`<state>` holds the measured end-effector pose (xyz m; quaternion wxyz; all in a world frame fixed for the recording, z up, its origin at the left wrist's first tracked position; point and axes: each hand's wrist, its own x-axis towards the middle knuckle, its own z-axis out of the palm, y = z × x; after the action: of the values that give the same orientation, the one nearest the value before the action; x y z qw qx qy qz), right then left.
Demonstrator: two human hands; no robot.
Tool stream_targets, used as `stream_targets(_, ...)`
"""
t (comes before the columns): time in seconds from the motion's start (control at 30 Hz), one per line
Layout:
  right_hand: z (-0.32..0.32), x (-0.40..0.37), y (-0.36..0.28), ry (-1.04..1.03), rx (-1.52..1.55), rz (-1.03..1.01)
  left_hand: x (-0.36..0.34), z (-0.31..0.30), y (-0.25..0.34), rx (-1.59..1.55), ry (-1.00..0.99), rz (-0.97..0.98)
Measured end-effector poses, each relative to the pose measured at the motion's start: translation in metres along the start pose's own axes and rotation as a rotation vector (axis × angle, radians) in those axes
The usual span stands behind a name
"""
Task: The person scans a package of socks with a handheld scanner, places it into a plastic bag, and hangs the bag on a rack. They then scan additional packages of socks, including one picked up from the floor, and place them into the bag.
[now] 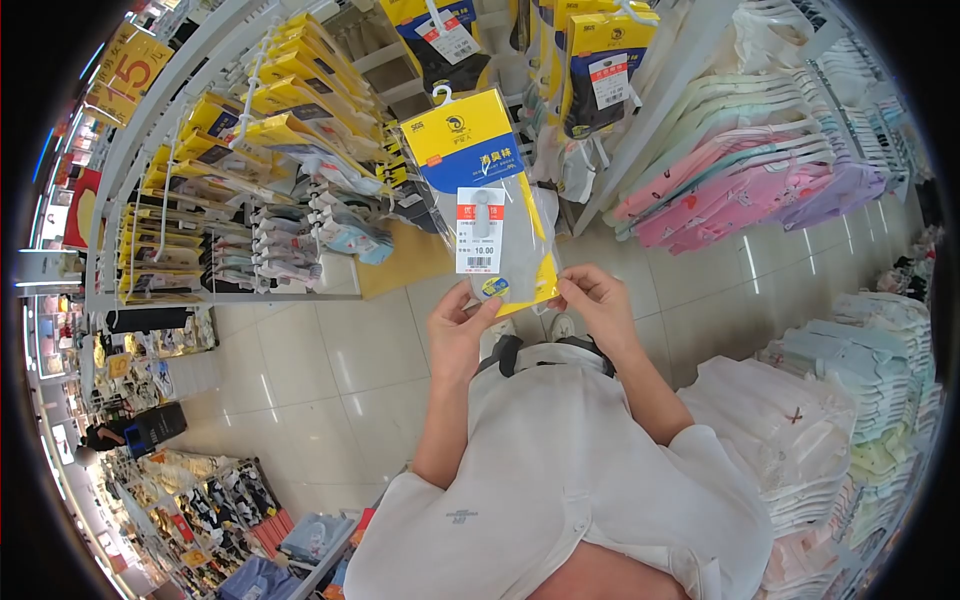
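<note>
A yellow and blue sock package (436,192) with a clear front, a white hook on top and a price label (481,231) reading 10.00 is held up in front of me. Grey fabric shows through its plastic. My left hand (461,325) pinches its lower left corner between thumb and fingers. At the lower right corner, my right hand (597,305) grips the package's edge the same way. Both hands are closed on the plastic. Just beyond it, similar sock packages (605,75) hang from the rack.
Rows of packaged socks (300,95) hang on a metal rack to the left. Pink and pastel garments (740,190) hang at the right. Folded clothes (775,425) are stacked close by my right side. Tiled floor (320,345) lies below. A person (103,436) stands at far left.
</note>
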<state>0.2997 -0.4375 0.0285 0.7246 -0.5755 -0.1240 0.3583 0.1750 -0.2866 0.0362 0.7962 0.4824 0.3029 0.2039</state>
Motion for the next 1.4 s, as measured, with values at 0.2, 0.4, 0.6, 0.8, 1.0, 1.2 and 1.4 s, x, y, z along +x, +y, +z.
stream_targets(0.2, 0.009, -0.001, 0.003, -0.054, 0.023, -0.003, -0.003, 0.001, 0.004, 0.011, 0.012, 0.02)
stream_targets(0.4, 0.008, -0.001, 0.008, -0.015, -0.07, -0.01, -0.003, -0.007, 0.0, 0.063, 0.094, -0.015)
stream_targets(0.6, 0.009, 0.001, 0.011, 0.018, -0.027, -0.004, -0.004, -0.013, 0.0, 0.089, 0.123, 0.026)
stream_targets(0.8, 0.008, -0.001, 0.006, -0.022, -0.082, -0.026, -0.012, -0.005, 0.011, 0.068, 0.135, 0.057)
stream_targets(1.0, 0.0, -0.002, 0.003, -0.139, -0.002, -0.03, -0.006, -0.01, 0.013, -0.115, 0.023, -0.042)
stream_targets(1.2, -0.002, -0.007, 0.004, -0.302, -0.225, 0.161, 0.009, -0.003, 0.014, -0.186, 0.118, -0.045)
stream_targets(1.4, -0.012, 0.001, 0.008, -0.298, -0.095, 0.012, 0.01, -0.009, 0.018, -0.205, 0.089, 0.036)
